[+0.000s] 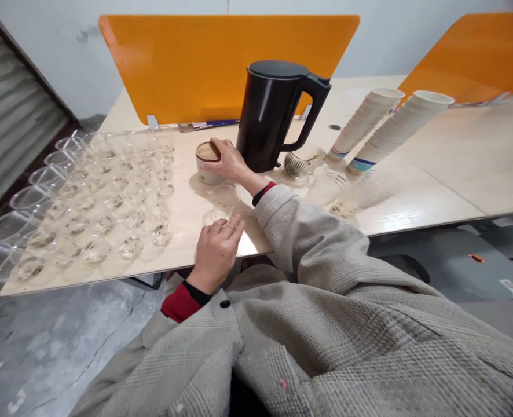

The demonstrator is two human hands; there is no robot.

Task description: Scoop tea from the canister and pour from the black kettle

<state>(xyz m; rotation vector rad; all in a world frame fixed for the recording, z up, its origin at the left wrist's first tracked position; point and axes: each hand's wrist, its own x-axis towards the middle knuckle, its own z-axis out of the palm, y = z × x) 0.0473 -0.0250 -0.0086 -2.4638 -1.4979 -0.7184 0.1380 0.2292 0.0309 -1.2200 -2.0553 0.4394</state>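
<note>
My right hand is closed on the upper part of a small pale canister with a wood-coloured lid, thumb at the near side and fingers over the top. In front of it on the table is a clear plastic cup. My left hand is just on the near side of this cup, fingers stretched out and holding nothing; whether they touch the cup I cannot tell. A black kettle stands right behind my right hand. Beside the kettle is a ribbed glass bowl with dark leafy bits inside.
Rows of clear plastic cups with dark bits in their bottoms fill the table's left side. Two leaning stacks of paper cups and a lying stack of clear cups are on the right. An orange divider stands behind.
</note>
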